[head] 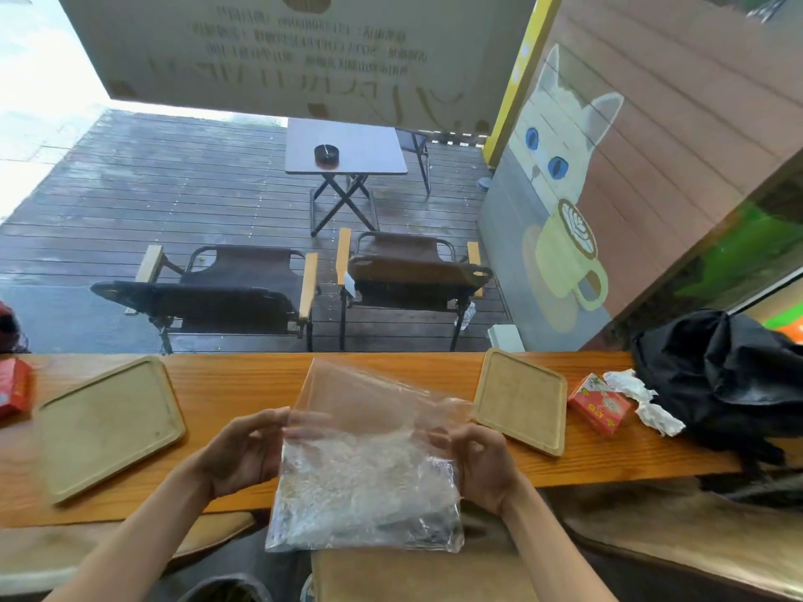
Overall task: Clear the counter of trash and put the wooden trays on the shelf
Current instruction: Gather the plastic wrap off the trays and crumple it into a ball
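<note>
I hold a clear plastic bag [369,462] with crumpled trash inside over the front edge of the orange wooden counter [243,384]. My left hand [243,454] grips its left edge and my right hand [482,462] grips its right edge. A large wooden tray [108,423] lies flat on the counter to the left. A smaller wooden tray [521,397] lies to the right. Further right lie a small red box [602,404] and crumpled white paper [643,397].
A black backpack [730,380] sits at the counter's right end. Another red box [15,386] is at the far left. Beyond the counter are two folding chairs [304,280] and a small table [347,145] on a wet deck.
</note>
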